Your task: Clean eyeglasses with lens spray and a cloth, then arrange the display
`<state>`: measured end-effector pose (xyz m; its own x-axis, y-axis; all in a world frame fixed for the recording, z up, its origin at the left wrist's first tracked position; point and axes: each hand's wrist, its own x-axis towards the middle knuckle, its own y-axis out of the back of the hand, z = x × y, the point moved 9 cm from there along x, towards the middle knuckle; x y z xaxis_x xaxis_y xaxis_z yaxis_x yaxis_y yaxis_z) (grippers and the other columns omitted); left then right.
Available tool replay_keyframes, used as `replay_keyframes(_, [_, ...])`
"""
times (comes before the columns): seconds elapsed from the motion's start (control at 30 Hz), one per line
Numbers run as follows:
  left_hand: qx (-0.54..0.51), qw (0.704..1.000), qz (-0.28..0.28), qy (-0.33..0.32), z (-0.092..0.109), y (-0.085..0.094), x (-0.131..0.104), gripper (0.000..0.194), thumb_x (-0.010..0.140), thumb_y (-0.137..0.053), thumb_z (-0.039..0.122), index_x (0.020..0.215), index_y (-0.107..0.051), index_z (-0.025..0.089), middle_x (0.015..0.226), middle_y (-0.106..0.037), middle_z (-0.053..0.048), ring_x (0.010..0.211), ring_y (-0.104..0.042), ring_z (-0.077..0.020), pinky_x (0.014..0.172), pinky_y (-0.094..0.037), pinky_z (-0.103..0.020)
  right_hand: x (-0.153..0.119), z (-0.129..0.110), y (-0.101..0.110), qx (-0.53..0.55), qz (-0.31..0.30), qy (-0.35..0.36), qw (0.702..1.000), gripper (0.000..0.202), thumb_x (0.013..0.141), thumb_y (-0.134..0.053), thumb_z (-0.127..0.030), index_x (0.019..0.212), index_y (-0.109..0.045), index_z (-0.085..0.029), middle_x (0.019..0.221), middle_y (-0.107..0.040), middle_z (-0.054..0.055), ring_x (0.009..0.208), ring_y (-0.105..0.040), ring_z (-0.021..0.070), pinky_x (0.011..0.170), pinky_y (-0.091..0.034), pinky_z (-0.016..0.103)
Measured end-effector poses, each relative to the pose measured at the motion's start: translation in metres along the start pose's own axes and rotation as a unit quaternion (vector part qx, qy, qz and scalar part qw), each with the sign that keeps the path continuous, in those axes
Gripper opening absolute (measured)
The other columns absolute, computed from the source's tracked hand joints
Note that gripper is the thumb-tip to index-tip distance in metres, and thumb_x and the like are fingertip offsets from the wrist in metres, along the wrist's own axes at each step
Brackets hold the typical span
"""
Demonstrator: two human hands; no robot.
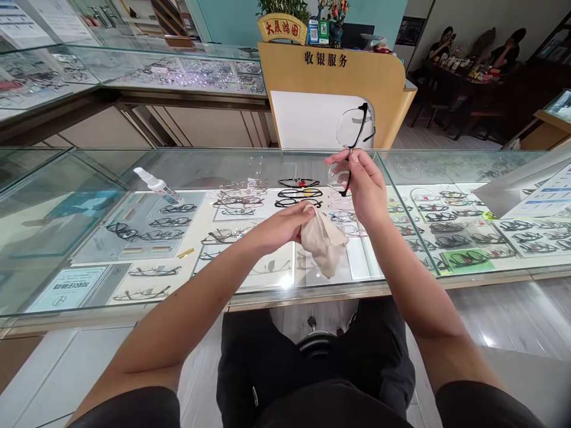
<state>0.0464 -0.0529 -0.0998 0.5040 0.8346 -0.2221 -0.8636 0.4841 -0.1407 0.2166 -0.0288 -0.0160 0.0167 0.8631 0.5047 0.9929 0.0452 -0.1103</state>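
Observation:
A pair of eyeglasses (363,113) with a black upper rim and clear lenses is held up on end above the glass counter. My right hand (366,184) is closed around its middle, thumb and fingers pinching the frame. Lower and to the left, my left hand (285,229) is closed on a beige cloth (328,244), which hangs down from the fingers. Cloth and eyeglasses are apart. A white spray bottle (156,183) lies tilted on the counter, left of both hands.
Beneath my hands, the glass counter (263,292) displays rows of spectacle frames. On the right stands a white printed sheet (542,193). Across the aisle is a wooden cashier desk (334,74) with plants and signs. Two people sit at a far table (468,71).

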Motion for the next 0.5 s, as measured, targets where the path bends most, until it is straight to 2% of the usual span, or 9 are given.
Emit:
replay_keyframes(0.1, [-0.062,0.997,-0.005,0.044,-0.004,0.004,0.006,0.064,0.063,-0.104,0.063,0.096,-0.069,0.020,0.089,-0.070,-0.002,0.077,-0.068,-0.0194,0.069,-0.057,-0.033,0.001,0.001,0.001,-0.002,0.000,-0.004,1.000,0.042,0.107,-0.062,-0.071,0.103,-0.074,-0.031,0.117,-0.081,0.003,0.100,-0.069,0.0213,0.085,-0.060,0.038])
replay_keyframes(0.17, [-0.073,0.996,0.012,0.052,-0.003,0.011,0.008,0.065,0.056,-0.109,0.056,0.094,-0.072,0.018,0.089,-0.072,-0.003,0.077,-0.067,-0.0180,0.068,-0.054,-0.030,0.001,0.001,0.001,-0.001,-0.004,-0.004,1.000,0.044,0.105,-0.063,-0.072,0.102,-0.074,-0.030,0.117,-0.081,0.003,0.102,-0.069,0.0219,0.087,-0.060,0.038])
replay_keyframes(0.27, [-0.070,0.995,0.053,0.049,-0.001,0.021,0.009,0.059,0.058,-0.107,0.052,0.096,-0.075,0.018,0.090,-0.073,-0.004,0.076,-0.066,-0.0182,0.064,-0.048,-0.028,-0.002,-0.002,-0.005,0.004,-0.034,-0.018,0.999,0.043,0.104,-0.066,-0.073,0.101,-0.075,-0.031,0.114,-0.081,0.003,0.105,-0.071,0.0230,0.094,-0.062,0.040])
replay_keyframes(0.37, [0.016,0.992,0.123,-0.018,0.013,0.033,0.005,0.046,0.076,-0.094,0.058,0.086,-0.068,0.021,0.079,-0.064,-0.001,0.070,-0.057,-0.0172,0.061,-0.037,-0.028,-0.009,-0.008,-0.020,0.026,-0.105,-0.047,0.993,0.038,0.106,-0.067,-0.067,0.102,-0.077,-0.031,0.109,-0.080,0.003,0.107,-0.072,0.0230,0.104,-0.061,0.041])
replay_keyframes(0.43, [0.125,0.970,0.182,-0.103,0.032,0.039,-0.004,0.052,0.086,-0.087,0.059,0.073,-0.054,0.022,0.070,-0.049,0.002,0.065,-0.044,-0.0148,0.061,-0.030,-0.029,-0.016,-0.013,-0.032,0.049,-0.159,-0.061,0.984,0.035,0.107,-0.067,-0.063,0.101,-0.078,-0.030,0.107,-0.080,0.003,0.109,-0.073,0.0235,0.109,-0.059,0.043])
replay_keyframes(0.5, [0.192,0.947,0.205,-0.154,0.044,0.038,-0.011,0.057,0.091,-0.082,0.060,0.071,-0.045,0.022,0.068,-0.040,0.003,0.065,-0.036,-0.0143,0.063,-0.026,-0.030,-0.023,-0.016,-0.042,0.065,-0.205,-0.072,0.974,0.034,0.107,-0.068,-0.061,0.100,-0.078,-0.029,0.107,-0.079,0.004,0.112,-0.074,0.0251,0.111,-0.059,0.045])
